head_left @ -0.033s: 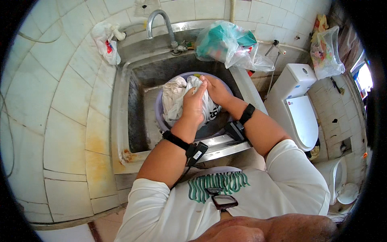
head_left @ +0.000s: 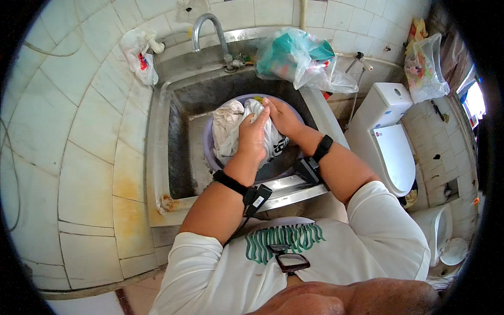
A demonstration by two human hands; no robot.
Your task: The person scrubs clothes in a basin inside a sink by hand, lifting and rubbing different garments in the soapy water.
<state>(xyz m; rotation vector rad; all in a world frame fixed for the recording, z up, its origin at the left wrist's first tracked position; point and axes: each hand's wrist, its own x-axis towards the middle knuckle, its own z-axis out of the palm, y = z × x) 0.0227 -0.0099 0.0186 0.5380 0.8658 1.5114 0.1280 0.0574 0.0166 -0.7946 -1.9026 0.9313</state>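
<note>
A lavender basin [head_left: 208,144] stands in the metal sink, holding wet-looking white cloth [head_left: 272,146] with dark print and a cream piece of fabric [head_left: 227,119] beside it. Both my hands meet over the white cloth, bunching it between them. My left hand [head_left: 253,132] presses on it from the left, thumb side up, and my right hand [head_left: 283,116] closes on it from the right, fingers bent. Most fingertips are hidden by the hands and folds. Something small and yellow-green [head_left: 257,98] shows at the basin's far rim.
The sink [head_left: 157,157] has a curved faucet [head_left: 209,20] at its back edge. A clear plastic bag with green contents [head_left: 299,55] lies on the back right corner; a white bag [head_left: 138,55] hangs at the left wall. A white toilet [head_left: 392,157] stands to the right.
The whole view shifts very slightly to the right. My hands stay on the white cloth in nearly the same pose.
</note>
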